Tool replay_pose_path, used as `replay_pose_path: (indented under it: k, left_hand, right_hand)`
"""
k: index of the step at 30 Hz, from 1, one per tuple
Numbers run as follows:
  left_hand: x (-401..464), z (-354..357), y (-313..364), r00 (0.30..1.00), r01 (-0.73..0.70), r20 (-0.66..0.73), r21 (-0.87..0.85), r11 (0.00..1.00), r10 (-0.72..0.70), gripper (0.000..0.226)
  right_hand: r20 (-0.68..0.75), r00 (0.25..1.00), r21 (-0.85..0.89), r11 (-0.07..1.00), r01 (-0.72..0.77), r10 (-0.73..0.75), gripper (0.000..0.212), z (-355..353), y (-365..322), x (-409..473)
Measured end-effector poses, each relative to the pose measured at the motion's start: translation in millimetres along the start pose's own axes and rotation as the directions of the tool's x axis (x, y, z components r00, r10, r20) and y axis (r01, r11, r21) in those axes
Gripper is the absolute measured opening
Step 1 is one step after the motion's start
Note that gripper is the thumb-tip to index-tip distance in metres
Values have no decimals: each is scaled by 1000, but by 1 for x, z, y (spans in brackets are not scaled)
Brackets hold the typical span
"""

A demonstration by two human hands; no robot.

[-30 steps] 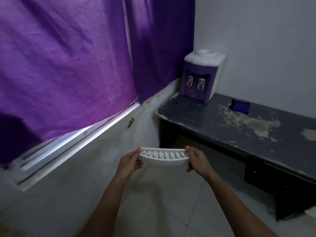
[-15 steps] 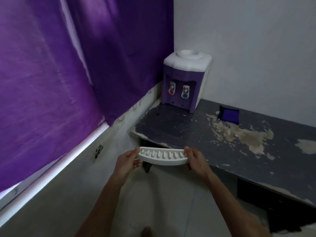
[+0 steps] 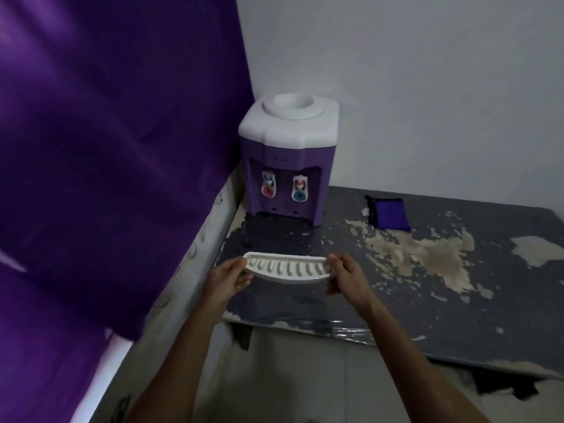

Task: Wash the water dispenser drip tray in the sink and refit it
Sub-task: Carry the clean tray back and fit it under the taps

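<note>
Both hands hold the white drip tray (image 3: pixel 287 268) in the air above the near left corner of the dark surface (image 3: pixel 396 306). The tray is level, its slotted top facing up, its long side running left to right and its curved edge toward the person. The left hand (image 3: pixel 227 279) pinches the tray's left end, thumb on the top rim and fingers curled beneath. The right hand (image 3: pixel 346 277) pinches the right end the same way, thumb on top and fingers tucked under. Each grip is closed on the tray; neither hand touches the surface.

The dispenser (image 3: pixel 288 157) stands at the far left corner of the surface, against the white wall (image 3: pixel 427 71) and just beside the purple curtain (image 3: pixel 106 148). It has a white top with a round well and a purple body. Two taps show in its front recess, the left one (image 3: pixel 268 186) marked red and the right one (image 3: pixel 300 188) marked blue. The bay under the taps is dark, and the tray is well apart from it, nearer the person.

The surface is worn, with pale patches where the dark coating has peeled. A folded purple cloth (image 3: pixel 388 213) lies on it to the right of the dispenser, near the wall and apart from both hands. Pale floor tiles (image 3: pixel 305 377) show beneath the forearms, below the front edge of the surface.
</note>
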State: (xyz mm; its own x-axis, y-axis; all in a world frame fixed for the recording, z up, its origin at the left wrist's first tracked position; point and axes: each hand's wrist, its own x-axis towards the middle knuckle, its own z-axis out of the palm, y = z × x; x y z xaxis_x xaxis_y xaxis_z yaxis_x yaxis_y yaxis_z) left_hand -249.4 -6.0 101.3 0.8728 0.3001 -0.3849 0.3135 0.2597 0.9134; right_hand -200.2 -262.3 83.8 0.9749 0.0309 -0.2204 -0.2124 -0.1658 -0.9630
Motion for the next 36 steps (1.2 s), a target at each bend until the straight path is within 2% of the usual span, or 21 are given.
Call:
replay_pose_path:
  k: [3, 10, 16, 19, 29, 36]
  left_hand:
    - [43, 9, 3, 999, 31, -9, 14, 999, -31, 20]
    - [140, 36, 9, 998, 70, -2, 40, 997, -70, 18]
    - [203, 50, 12, 991, 135, -26, 27, 990, -134, 21]
    - [227, 56, 15, 982, 183, -42, -13, 983, -184, 17]
    - [293, 47, -2, 957, 287, -39, 4, 958, -287, 33]
    - [315, 46, -14, 958, 278, -64, -14, 960, -278, 34]
  right_hand:
    - [-23, 997, 80, 994, -70, 72, 19, 4, 5, 37]
    - [-55, 993, 185, 978, -95, 107, 26, 7, 15, 132]
    - [-58, 981, 252, 954, -166, 186, 23, 16, 16, 191]
    - [-40, 975, 280, 939, -201, 220, 20, 22, 15, 210]
    - [-120, 894, 393, 848, -355, 431, 23, 51, 37, 249]
    - [-168, 834, 481, 782, -396, 526, 19, 65, 53, 258]
